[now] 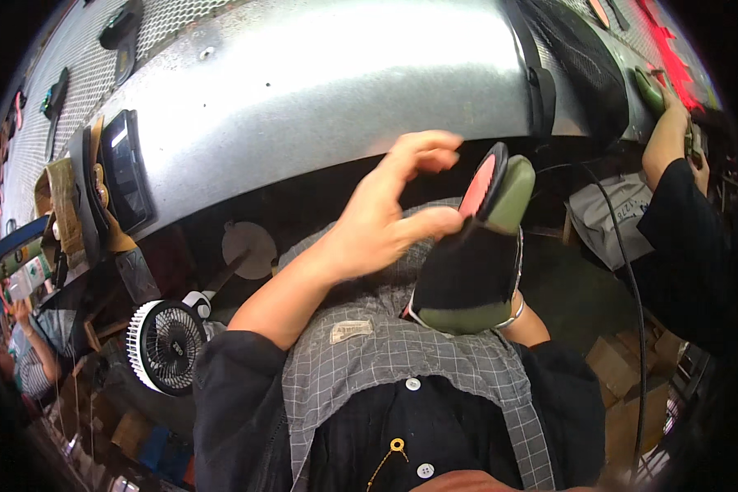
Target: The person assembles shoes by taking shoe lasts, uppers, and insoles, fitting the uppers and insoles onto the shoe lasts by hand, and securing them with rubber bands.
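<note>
A black and olive-green shoe (467,275) is held up over my apron. Beside its green end sits a pink sole-like piece with a black rim (482,184). My left hand (377,213) is just left of them, fingers apart and a little curled. Its thumb reaches to the edge of the pink piece; whether it touches cannot be made out. Behind the shoe is my right hand (526,316), with only the wrist and a bracelet showing. It supports the shoe from the back, its fingers hidden.
Ahead runs a metal bench (328,90) with a mesh belt (168,25) beyond. A dark tablet-like device (127,168) and straps lie left. A fan (168,346) stands below. At right, a co-worker's hand (672,123) holds a green shoe part; a cable (627,246) hangs near.
</note>
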Action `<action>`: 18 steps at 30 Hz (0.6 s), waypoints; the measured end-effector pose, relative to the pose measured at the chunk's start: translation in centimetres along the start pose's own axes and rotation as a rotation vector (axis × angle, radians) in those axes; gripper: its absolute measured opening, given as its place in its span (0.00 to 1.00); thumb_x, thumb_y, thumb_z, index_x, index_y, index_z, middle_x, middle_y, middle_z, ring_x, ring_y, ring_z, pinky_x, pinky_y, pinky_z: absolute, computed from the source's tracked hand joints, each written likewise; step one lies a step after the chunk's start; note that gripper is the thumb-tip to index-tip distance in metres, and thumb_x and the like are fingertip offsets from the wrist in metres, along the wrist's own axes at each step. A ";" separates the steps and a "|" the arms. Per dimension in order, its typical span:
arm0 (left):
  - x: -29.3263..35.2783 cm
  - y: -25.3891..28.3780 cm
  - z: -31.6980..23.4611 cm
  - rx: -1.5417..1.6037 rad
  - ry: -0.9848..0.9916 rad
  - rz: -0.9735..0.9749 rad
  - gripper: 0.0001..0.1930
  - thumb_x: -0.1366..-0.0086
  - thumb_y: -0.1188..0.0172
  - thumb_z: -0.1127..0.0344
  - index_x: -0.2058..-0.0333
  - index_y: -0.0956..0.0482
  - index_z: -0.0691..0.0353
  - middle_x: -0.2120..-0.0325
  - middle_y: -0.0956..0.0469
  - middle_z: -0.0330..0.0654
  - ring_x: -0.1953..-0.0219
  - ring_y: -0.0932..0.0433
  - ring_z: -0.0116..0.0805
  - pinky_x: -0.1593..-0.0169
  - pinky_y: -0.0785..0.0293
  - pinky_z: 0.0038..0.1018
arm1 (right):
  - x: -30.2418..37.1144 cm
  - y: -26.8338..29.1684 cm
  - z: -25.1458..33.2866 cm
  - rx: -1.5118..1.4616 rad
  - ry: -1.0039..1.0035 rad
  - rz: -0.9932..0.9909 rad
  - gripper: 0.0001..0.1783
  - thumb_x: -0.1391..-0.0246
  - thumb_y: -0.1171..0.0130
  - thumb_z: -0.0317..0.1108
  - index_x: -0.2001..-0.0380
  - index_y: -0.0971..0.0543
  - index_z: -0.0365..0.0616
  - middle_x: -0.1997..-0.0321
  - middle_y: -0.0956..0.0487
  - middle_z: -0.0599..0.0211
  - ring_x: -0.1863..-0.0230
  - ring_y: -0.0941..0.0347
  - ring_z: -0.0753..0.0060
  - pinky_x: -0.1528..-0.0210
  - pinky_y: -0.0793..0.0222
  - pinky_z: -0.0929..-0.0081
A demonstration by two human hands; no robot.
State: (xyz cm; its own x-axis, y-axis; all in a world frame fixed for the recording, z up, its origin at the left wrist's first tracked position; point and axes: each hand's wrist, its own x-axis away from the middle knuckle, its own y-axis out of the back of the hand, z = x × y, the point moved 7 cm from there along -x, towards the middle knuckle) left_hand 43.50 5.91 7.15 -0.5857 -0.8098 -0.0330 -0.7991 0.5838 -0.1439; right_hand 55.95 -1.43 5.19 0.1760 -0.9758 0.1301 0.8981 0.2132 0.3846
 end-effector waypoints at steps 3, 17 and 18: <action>4.0 -1.0 1.1 0.127 0.213 0.147 0.10 0.39 0.48 0.67 0.61 0.31 0.65 0.68 0.29 0.42 0.65 0.27 0.33 0.60 0.31 0.30 | 0.9 -1.2 -3.1 -0.380 -0.301 -0.004 0.11 0.52 0.41 0.30 0.63 0.25 0.43 0.66 0.24 0.68 0.66 0.27 0.73 0.61 0.31 0.74; 4.7 -5.2 6.2 0.520 0.594 0.453 0.13 0.47 0.34 0.68 0.85 0.27 0.63 0.86 0.27 0.33 0.81 0.29 0.20 0.75 0.34 0.18 | -1.7 -3.0 -1.5 -1.582 -0.110 0.206 0.10 0.43 0.50 0.41 0.70 0.35 0.49 0.73 0.31 0.68 0.69 0.34 0.68 0.68 0.36 0.72; 4.4 -4.7 6.1 0.518 0.593 0.454 0.13 0.47 0.34 0.68 0.85 0.27 0.63 0.86 0.27 0.33 0.81 0.29 0.20 0.75 0.34 0.18 | -1.8 -2.8 -1.0 -1.582 -0.107 0.206 0.10 0.43 0.50 0.41 0.70 0.35 0.49 0.73 0.31 0.68 0.69 0.34 0.68 0.68 0.36 0.72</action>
State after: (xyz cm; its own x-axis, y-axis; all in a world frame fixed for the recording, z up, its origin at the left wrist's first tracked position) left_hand 45.52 -0.78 1.63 -0.9177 -0.2620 0.2987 -0.3972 0.6246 -0.6724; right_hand 53.48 -0.33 2.99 0.3749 -0.9158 0.1443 0.3701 0.0051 -0.9290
